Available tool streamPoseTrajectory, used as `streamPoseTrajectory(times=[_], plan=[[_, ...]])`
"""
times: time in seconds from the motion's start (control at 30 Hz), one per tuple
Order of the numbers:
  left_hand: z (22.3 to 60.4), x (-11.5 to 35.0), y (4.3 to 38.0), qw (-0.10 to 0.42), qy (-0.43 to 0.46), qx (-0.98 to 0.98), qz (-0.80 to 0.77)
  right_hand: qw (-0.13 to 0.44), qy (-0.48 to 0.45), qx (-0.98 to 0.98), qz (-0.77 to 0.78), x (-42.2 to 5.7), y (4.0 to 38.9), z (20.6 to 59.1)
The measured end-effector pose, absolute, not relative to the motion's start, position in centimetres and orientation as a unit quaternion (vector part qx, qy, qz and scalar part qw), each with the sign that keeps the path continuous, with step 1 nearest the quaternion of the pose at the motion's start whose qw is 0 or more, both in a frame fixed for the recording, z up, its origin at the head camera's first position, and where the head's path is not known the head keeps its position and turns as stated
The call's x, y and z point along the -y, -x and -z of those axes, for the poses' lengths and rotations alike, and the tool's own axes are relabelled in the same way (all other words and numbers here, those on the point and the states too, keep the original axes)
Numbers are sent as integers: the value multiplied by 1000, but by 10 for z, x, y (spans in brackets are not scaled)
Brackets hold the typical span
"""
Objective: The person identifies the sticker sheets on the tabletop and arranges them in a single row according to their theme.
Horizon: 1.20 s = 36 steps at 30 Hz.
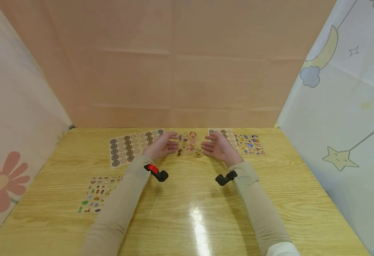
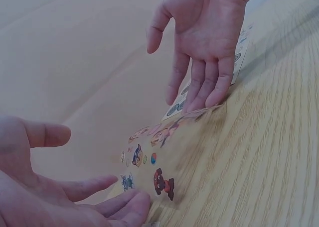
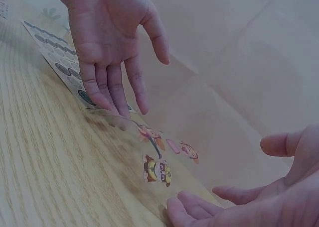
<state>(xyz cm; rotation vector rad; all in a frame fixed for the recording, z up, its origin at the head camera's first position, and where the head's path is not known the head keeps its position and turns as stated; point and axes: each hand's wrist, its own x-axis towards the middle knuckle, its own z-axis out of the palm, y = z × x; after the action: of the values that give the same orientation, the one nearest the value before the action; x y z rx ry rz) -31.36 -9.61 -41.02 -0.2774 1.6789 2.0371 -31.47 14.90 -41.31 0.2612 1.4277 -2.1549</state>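
A transparent sticker sheet with cartoon figures [image 1: 191, 145] lies at the back middle of the table, between both hands. My left hand [image 1: 162, 145] is at its left edge, fingers extended and thumb apart. At the opposite edge is my right hand [image 1: 219, 147], its palm facing the left one. In the left wrist view, the sheet [image 2: 162, 183] looks slightly bowed, with fingertips at both ends. Fingertips meet the sheet [image 3: 158, 171] likewise in the right wrist view. Neither thumb pinches it. Whether the fingers reach underneath, I cannot tell.
Two sheets of round coin pictures [image 1: 120, 151] lie behind and left of the left hand. Another coin sheet [image 1: 229, 136] is partly behind the right hand, beside a colourful sticker sheet [image 1: 249, 145]. A sheet of small stickers [image 1: 97, 195] lies partly under the left forearm. Cloth walls [image 1: 174, 71] enclose the table.
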Motion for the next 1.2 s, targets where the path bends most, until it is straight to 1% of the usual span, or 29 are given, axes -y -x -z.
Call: streamPoseTrajectory(times=[0.2,0.37,0.5,0.7,0.97,1.2], plan=[[412,94,313,243,108,-618,-740,272,-109,-517,804,-149,317,418],[413,95,313,247,105,-617,-740,264,-109,-534,796,-149,317,421],[413,94,314,250,108,-611,-743,261,-83,-556,784,-148,317,422],[412,92,315,254,119,-598,-751,273,-36,-581,766,-145,316,424],[410,92,311,256,107,-612,-740,257,-45,-576,775,-144,314,426],[410,92,308,259,92,-597,-753,238,-21,-569,787,-145,311,422]])
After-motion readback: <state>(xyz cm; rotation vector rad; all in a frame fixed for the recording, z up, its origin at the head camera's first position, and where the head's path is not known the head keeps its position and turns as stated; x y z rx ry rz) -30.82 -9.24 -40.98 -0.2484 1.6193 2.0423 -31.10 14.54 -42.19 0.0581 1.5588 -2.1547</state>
